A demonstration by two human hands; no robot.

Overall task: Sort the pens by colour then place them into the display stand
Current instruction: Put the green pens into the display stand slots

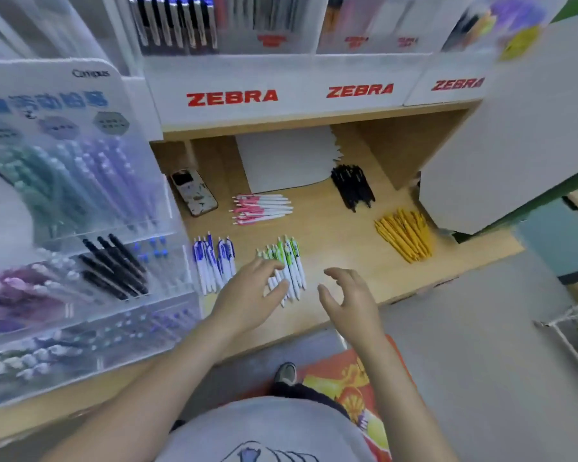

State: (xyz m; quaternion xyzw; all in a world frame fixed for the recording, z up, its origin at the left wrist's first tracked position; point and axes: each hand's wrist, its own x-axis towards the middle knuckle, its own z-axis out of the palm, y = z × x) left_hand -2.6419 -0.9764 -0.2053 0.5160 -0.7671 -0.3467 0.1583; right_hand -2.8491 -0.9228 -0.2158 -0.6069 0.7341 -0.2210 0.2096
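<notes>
Five sorted piles of pens lie on the wooden shelf (pixel 334 235): white-and-green pens (pixel 289 261) near the front, white-and-blue pens (pixel 214 261) to their left, white-and-pink pens (pixel 264 209) behind, black pens (pixel 352 186) at the back right, yellow pens (pixel 405 235) at the right. My left hand (pixel 251 295) rests over the lower ends of the green pile, fingers loosely bent and touching the pens. My right hand (pixel 346 296) hovers just right of that pile, fingers spread and curved, holding nothing. The white ZEBRA display stand (pixel 281 95) rises above the shelf.
A phone (pixel 194 196) lies at the shelf's back left, and a white sheet (pixel 287 161) leans at the back. A clear acrylic rack (pixel 74 228) full of pens stands at the left. A white cabinet side (pixel 514 145) bounds the right.
</notes>
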